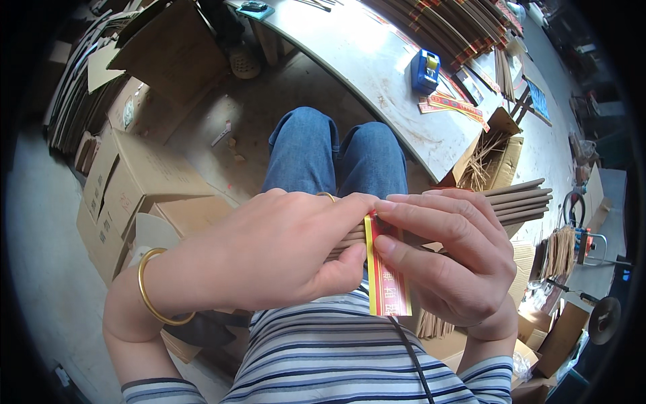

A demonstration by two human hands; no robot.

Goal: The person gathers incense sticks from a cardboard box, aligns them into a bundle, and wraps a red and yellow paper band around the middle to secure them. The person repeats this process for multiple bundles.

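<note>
A bundle of brown incense sticks (521, 202) lies crosswise in front of my body, its bare ends sticking out past my right hand. My left hand (269, 242) is closed around the bundle, with the thumb and index finger pressed at the label's edge. A red paper label (390, 289) with a yellow border lies against the sticks, its lower end hanging free. With thumb and fingertips, my right hand (461, 246) pinches this label against the bundle. The far side of the bundle is hidden by my fingers.
On the table (350, 57) ahead stand a blue tape dispenser (425, 71), loose labels (454, 106) and stacked incense bundles (444, 30). A carton of sticks (501, 158) is at the right. Cardboard boxes (128, 188) crowd the left, beside my knees.
</note>
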